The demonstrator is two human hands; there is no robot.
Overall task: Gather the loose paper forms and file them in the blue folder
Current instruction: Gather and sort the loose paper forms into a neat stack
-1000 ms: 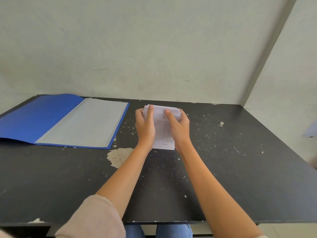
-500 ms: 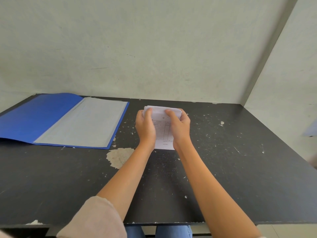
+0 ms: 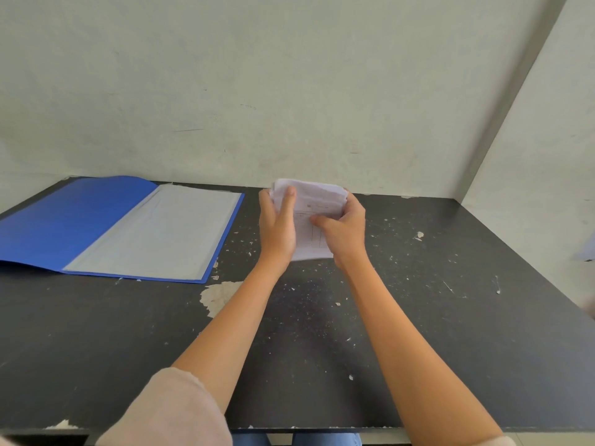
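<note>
step: squaring gathered forms | left hand (image 3: 277, 226) + right hand (image 3: 342, 233) both grip the paper forms (image 3: 314, 204), stack held at table (image 3: 450, 317) far edge, centre | blue folder (image 3: 96, 226) open flat, far-left corner, apart from stack | next (guess): carry stack left, lay inside folder, keep sheets aligned

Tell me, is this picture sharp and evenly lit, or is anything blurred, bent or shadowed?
Head view: soft, even light with no glare; a faint shadow on the black table under the forearms; the paper forms are slightly blurred, their print unreadable; the wide lens tilts the wall corner and splays the table's edges; the blue folder looks fairly sharp.
</note>
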